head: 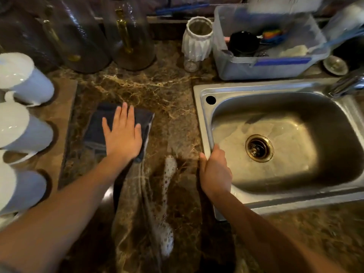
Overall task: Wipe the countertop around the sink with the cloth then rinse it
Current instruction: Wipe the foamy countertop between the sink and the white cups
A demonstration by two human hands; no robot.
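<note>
A dark blue cloth [94, 131] lies flat on the brown marble countertop [157, 89], left of the steel sink [204, 119]. My left hand [123, 134] presses flat on the cloth, fingers spread. My right hand [214, 172] rests on the sink's left rim, fingers curled over the edge into the basin. A streak of white foam and water [169, 170] runs down the counter between my two arms. The basin is wet around its drain [259, 148]. The faucet [348, 85] shows at the right edge.
Three white mugs [21, 79] lie along the left edge. Dark glass jugs [78, 36] stand at the back left. A white ribbed vase [197, 38] and a small glass jar [191, 65] sit behind the sink, beside a clear plastic bin [266, 69] holding dishes.
</note>
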